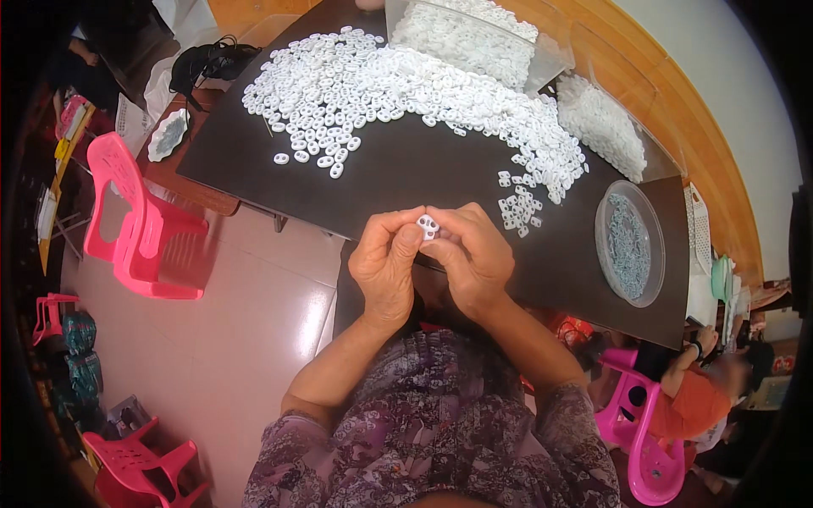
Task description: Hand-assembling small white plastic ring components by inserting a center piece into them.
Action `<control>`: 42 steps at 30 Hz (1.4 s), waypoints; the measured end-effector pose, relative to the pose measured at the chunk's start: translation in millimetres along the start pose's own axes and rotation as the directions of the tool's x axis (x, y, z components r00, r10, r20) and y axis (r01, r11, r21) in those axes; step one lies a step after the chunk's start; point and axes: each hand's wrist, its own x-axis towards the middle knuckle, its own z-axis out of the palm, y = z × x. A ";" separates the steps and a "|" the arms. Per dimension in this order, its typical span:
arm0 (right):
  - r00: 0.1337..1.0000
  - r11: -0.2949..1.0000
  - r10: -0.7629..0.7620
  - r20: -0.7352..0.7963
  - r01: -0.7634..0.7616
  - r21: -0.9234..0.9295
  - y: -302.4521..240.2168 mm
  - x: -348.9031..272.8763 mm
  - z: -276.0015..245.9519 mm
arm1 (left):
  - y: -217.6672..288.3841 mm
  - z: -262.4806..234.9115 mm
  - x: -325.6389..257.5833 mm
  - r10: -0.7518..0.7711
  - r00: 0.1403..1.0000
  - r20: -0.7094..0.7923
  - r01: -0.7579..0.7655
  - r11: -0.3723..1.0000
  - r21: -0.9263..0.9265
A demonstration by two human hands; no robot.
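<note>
Between my two hands, just off the table's near edge, is a small white plastic piece with holes (pixel 428 227). My left hand (pixel 385 269) pinches it between thumb and fingertips from the left. From the right, the thumb and forefinger of my right hand (pixel 476 262) close on it. Whether it is one part or two put together I cannot tell. Beyond my hands spreads a large heap of white oval two-holed pieces (pixel 339 85) on the dark table (pixel 406 173). Smaller, squarish white pieces (pixel 519 207) lie loose beyond my right hand.
A see-through round dish (pixel 603 245) of small bluish-grey bits stands at the right. Two see-through bins of white pieces, one a tub (pixel 555 59), stand at the back. Pink chairs (pixel 140 229) stand at left. Another person in orange (pixel 699 402) is at lower right.
</note>
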 end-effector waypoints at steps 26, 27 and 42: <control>0.982 0.976 -0.181 -0.046 0.174 -0.133 2.8 -2.4 10.8 | -4.6 6.5 -4.5 0.174 0.984 -0.033 -0.162 0.962 0.222; 0.982 0.975 -0.184 -0.048 0.176 -0.135 4.3 -3.9 10.3 | -4.2 7.5 -5.2 0.176 0.984 -0.030 -0.165 0.961 0.220; 0.914 0.902 0.402 -0.060 -0.406 -0.146 16.4 10.9 -79.1 | -10.4 5.7 14.5 -0.129 0.946 0.298 0.002 0.920 0.392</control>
